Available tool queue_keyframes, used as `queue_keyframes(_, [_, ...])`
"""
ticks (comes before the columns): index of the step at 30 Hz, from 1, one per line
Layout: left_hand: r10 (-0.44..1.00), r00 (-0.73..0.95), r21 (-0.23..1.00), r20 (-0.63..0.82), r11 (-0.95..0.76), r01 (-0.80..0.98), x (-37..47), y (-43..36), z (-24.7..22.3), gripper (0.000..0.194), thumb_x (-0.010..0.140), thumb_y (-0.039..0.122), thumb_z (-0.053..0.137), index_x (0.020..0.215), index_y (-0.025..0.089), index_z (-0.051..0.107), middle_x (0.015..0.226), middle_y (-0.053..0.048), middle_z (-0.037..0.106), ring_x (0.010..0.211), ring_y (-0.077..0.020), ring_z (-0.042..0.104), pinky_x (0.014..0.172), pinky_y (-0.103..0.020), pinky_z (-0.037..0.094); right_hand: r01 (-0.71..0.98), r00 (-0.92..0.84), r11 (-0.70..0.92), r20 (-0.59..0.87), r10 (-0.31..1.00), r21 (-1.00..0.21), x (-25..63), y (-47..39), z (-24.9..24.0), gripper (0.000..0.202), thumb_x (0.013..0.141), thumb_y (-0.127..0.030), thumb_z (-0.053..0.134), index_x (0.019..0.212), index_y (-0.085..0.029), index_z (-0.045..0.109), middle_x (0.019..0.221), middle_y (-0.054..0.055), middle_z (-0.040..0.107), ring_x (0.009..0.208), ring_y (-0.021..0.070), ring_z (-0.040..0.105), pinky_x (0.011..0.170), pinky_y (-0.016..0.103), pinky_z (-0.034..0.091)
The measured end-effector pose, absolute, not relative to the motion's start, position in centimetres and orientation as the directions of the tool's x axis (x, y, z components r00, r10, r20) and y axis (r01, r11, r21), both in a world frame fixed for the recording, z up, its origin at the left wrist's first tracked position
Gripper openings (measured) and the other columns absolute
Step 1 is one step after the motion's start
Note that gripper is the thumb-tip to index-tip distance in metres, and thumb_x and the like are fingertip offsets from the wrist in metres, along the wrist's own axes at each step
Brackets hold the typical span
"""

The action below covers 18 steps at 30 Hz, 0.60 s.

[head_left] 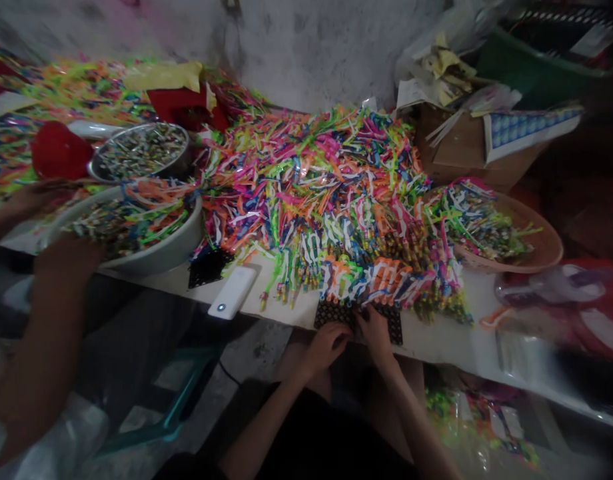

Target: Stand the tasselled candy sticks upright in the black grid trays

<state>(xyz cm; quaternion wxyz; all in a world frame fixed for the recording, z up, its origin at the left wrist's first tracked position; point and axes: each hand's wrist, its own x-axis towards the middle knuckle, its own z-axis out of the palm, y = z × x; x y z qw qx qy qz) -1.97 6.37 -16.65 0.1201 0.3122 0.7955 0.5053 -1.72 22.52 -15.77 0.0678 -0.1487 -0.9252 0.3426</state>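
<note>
At the table's front edge lies a black perforated mat (395,324), partly under my hands. My left hand (328,345) is over its front edge with the fingers curled together; whatever they hold is too small to make out. Just right of it, my right hand (374,329) reaches onto the mat, its fingertips near a row of orange and white corded pieces (386,280). Dimness and blur hide what, if anything, those fingers hold. Behind the row spreads a large heap of multicoloured cords (306,167).
A white power bank (232,292) lies left of the mat. Another person's arms (56,293) reach around a white basin (151,257) at the left. A metal bowl (141,150) stands behind it. On the right are an orange basin (541,233) and a cardboard box (461,150).
</note>
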Motion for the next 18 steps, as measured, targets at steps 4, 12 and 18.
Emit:
queue_keyframes(4, [0.62, -0.775, 0.877, 0.123, 0.298, 0.377, -2.0, 6.4, -17.0, 0.02, 0.082, 0.012, 0.049, 0.093, 0.02, 0.063, 0.101, -0.005, 0.066, 0.099, -0.0186, 0.056, 0.093, -0.034, 0.041, 0.231, -0.957, 0.767, 0.002, 0.29, -0.598, -2.0, 22.0, -15.3, 0.022, 0.082, -0.025, 0.049, 0.096, -0.014, 0.064, 0.087, 0.013, 0.071, 0.078, 0.0247, 0.067, 0.067, 0.028, 0.046])
queue_keyframes(12, [0.623, -0.769, 0.872, 0.142, 0.289, 0.395, -2.1, 6.3, -17.7, 0.019, 0.084, 0.014, 0.048, 0.095, 0.02, 0.062, 0.101, -0.005, 0.065, 0.099, -0.0185, 0.056, 0.091, -0.034, 0.042, 0.247, -0.947, 0.715, -0.005, 0.322, -0.654, -2.0, 21.3, -15.0, 0.022, 0.085, -0.024, 0.048, 0.097, -0.014, 0.063, 0.086, 0.012, 0.071, 0.077, 0.0243, 0.068, 0.067, 0.028, 0.046])
queue_keyframes(18, [0.623, -0.768, 0.868, 0.149, 0.29, 0.403, -2.1, 6.2, -18.2, 0.019, 0.083, 0.013, 0.049, 0.094, 0.019, 0.062, 0.1, -0.005, 0.065, 0.098, -0.0176, 0.056, 0.091, -0.032, 0.043, 0.276, -0.938, 0.724, -0.012, 0.347, -0.632, -2.0, 21.2, -14.7, 0.022, 0.086, -0.022, 0.049, 0.1, -0.013, 0.064, 0.087, 0.012, 0.071, 0.08, 0.0237, 0.068, 0.069, 0.027, 0.046])
